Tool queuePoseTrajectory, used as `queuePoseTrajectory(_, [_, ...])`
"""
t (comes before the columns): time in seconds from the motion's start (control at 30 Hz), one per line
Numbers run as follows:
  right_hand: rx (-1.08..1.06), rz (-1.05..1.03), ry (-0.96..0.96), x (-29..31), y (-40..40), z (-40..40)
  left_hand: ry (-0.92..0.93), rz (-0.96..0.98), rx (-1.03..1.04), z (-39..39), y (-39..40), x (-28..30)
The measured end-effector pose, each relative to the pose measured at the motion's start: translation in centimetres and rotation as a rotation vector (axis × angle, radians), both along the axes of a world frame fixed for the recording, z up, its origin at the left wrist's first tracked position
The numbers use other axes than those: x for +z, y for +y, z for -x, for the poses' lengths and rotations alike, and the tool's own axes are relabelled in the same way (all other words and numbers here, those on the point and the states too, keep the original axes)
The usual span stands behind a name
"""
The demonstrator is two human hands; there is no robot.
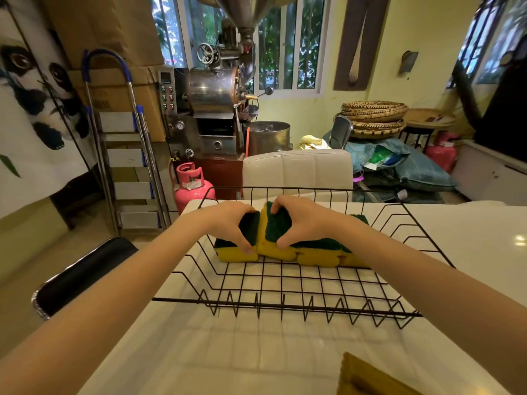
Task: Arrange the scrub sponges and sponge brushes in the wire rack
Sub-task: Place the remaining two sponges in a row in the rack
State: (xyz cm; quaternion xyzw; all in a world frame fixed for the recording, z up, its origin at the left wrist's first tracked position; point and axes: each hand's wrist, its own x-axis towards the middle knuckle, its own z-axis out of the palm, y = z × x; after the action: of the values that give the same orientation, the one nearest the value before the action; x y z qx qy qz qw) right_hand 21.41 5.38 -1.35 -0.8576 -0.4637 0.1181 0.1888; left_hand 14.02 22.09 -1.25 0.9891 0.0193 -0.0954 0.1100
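A black wire rack (285, 305) sits on the white table. A row of yellow scrub sponges with dark green pads lies inside it near the back. My left hand (228, 220) grips the leftmost sponge (232, 253), thumb on its front edge and fingers over the far side. My right hand (302, 220) grips the sponge beside it (273, 250), which is tilted up against the first. More sponges (322, 256) continue to the right, partly hidden under my right forearm. No sponge brush is visible.
The white table (228, 352) extends toward me, with a yellow-brown object (368, 377) at its near right edge. A white chair back (298, 169) stands behind the rack, a black chair (82, 275) at left. A pink gas cylinder (192, 183) is on the floor.
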Motion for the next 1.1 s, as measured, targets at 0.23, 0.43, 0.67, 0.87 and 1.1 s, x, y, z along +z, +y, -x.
queuePoseTrajectory(0.23, [0.009, 0.159, -0.127, -0.1, 0.5, 0.0, 0.006, -0.006, 0.008, 0.0, 0.1, 0.0])
queuePoseTrajectory(0.43, [0.023, 0.133, -0.133, -0.4, 0.6, 0.2, 0.005, 0.001, -0.015, -0.1, -0.2, -0.1])
queuePoseTrajectory(0.67, [0.042, 0.134, -0.098, -1.1, 0.8, 0.1, 0.002, 0.014, -0.029, 0.1, -0.8, -0.3])
queuePoseTrajectory(0.87, [0.066, 0.202, -0.134, -0.3, 0.0, 0.6, 0.033, -0.040, -0.055, 0.6, -2.1, 0.2])
queuePoseTrajectory(1.1, [0.022, 0.128, -0.048, 2.3, -3.8, 3.1, 0.026, 0.039, -0.106, 3.1, -6.1, 3.3])
